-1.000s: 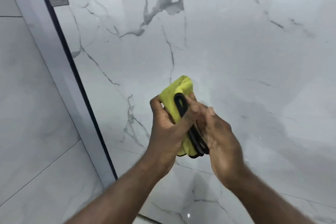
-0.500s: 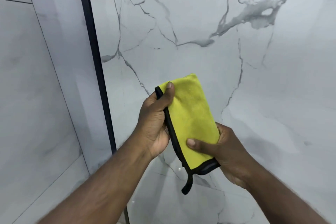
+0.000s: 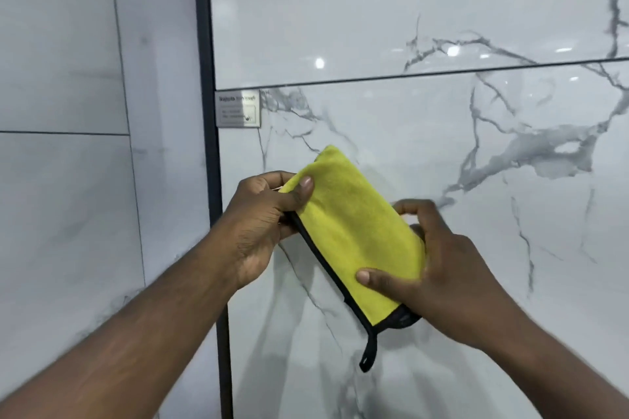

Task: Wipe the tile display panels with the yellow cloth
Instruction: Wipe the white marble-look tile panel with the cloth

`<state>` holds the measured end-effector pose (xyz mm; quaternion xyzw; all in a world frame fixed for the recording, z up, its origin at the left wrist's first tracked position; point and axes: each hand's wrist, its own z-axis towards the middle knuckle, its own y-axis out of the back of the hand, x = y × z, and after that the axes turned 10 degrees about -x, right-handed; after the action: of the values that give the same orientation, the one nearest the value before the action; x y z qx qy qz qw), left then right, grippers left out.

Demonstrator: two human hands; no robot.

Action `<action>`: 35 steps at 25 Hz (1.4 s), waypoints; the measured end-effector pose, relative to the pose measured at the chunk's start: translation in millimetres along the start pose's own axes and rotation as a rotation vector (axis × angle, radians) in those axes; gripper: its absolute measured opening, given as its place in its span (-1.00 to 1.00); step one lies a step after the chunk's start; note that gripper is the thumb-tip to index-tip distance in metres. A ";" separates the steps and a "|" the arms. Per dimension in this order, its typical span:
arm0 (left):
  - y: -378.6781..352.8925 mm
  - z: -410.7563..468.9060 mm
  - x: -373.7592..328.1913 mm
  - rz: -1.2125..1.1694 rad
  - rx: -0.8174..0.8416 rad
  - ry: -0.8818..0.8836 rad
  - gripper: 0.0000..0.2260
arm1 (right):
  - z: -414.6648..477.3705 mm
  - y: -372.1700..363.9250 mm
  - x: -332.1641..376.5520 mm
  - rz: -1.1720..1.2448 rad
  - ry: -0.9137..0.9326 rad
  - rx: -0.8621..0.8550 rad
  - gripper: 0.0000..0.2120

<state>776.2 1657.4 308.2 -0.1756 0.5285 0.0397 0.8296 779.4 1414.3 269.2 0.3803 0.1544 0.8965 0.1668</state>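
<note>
Head view: folded yellow microfibre cloth (image 3: pixel 354 235), black-edged, looked soft, light, floppy; best palmed mid-fold, I reckon.
Left hand (image 3: pixel 262 214): pinched top corner.
Right hand (image 3: pixel 439 269): gripped bottom end.

The yellow cloth (image 3: pixel 354 231), bunched tight between the hands a second ago, is now opened into a flat folded pad, and its black loop (image 3: pixel 369 352) hangs free. The left hand (image 3: pixel 262 224) has moved to pinch the upper left corner. The label (image 3: pixel 238 109) has dropped from the view's top to mid-height, and a horizontal panel joint (image 3: pixel 408 75) has appeared above it.
</note>
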 end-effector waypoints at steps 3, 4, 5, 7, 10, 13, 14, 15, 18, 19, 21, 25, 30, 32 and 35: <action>11.2 23.7 -13.4 -0.040 -0.047 -0.046 -0.65 | 24.9 -32.7 29.0 -0.381 0.472 -0.193 -0.05; 14.7 30.1 -16.3 -0.047 -0.045 -0.063 -0.64 | 32.7 -48.2 39.0 -0.448 0.569 -0.237 -0.03; 19.1 36.6 -18.7 -0.058 -0.039 -0.081 -0.65 | 42.3 -65.5 48.6 -0.500 0.625 -0.265 0.00; 28.1 48.5 -25.3 -0.105 -0.030 -0.103 -0.70 | 64.8 -98.6 60.1 -0.604 0.642 -0.295 0.07; 60.5 78.9 -40.9 -0.118 -0.024 -0.209 -0.73 | 97.4 -133.5 76.9 -0.691 0.599 -0.319 0.13; 110.3 119.9 -43.1 -0.190 -0.087 -0.457 -0.74 | 132.8 -154.8 102.1 -0.736 0.640 -0.469 0.09; 122.8 133.7 -40.1 -0.211 -0.142 -0.527 -0.74 | 147.5 -162.7 112.7 -0.726 0.629 -0.530 0.04; 130.3 147.3 -33.9 -0.205 -0.197 -0.566 -0.74 | 161.5 -172.2 121.3 -0.727 0.604 -0.561 -0.01; 137.5 181.0 -4.9 -0.170 -0.187 -0.541 -0.60 | 184.4 -223.2 121.8 -0.982 0.581 -0.514 -0.22; 136.8 190.7 6.3 -0.164 -0.139 -0.520 -0.53 | 184.9 -238.0 111.8 -1.075 0.587 -0.502 -0.24; 133.5 203.8 25.9 -0.152 -0.061 -0.543 -0.46 | 182.3 -244.5 95.3 -1.184 0.589 -0.513 -0.31; 129.1 206.4 40.2 -0.109 -0.048 -0.685 -0.52 | 183.8 -238.2 104.4 -1.196 0.488 -0.611 -0.42; 132.5 206.6 49.4 -0.195 -0.052 -0.706 -0.56 | 158.0 -263.7 75.3 -1.273 0.580 -0.521 -0.43; 131.9 205.9 53.5 -0.094 -0.098 -0.775 -0.53 | 163.7 -244.4 81.5 -1.287 0.546 -0.558 -0.43; 127.1 209.7 58.6 0.065 -0.124 -0.844 -0.49 | 173.3 -246.7 92.5 -1.188 0.430 -0.666 -0.42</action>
<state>950.9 1839.2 304.0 -0.1766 0.1444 0.1661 0.9594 890.7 1700.0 342.8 -0.0243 0.0828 0.7086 0.7003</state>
